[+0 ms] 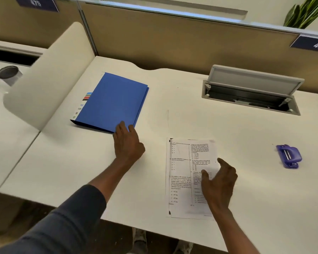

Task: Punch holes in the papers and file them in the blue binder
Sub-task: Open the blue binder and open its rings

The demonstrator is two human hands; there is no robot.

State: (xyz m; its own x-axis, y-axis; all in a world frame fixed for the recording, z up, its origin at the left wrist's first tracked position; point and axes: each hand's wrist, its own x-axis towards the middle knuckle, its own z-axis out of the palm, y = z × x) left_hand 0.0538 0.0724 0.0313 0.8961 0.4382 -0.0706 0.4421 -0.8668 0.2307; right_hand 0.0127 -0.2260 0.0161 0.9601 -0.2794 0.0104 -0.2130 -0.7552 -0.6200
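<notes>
Scanning from far left of the papers [182,176], I pick up a rounded cream divider panel [50,76], smooth and matte, rising from the white desk [228,129]. Nearer the papers, but well apart from them and further back, lies the blue binder [112,101]. It is closed and flat, a stiff rectangle with a faintly glossy cover and a white striped spine label on the side away from the papers. The left hand [128,143] rests on the binder's near corner, the one closest to the papers. Its fingers lie relaxed on the cover and its thumb is out over the desk, gripping nothing. A dark sleeve [72,217] covers that forearm.

A wide strip of smooth white desk separates binder and papers. The papers are a thin stack of white printed sheets with two columns of text. Their edges are slightly fanned, and they lie flat close to the desk's near edge. The right hand [219,182] sits over their right half, fingers spread apart and loosely bent, closed on no sheet. I cannot tell whether the palm touches the paper.

Behind the papers to the right, a grey hatch [253,88] stands tilted open over a dark rectangular recess. Right of the papers, well apart, rests the purple hole punch [289,156], plastic with metal bars showing, with white desk on every side of it.
</notes>
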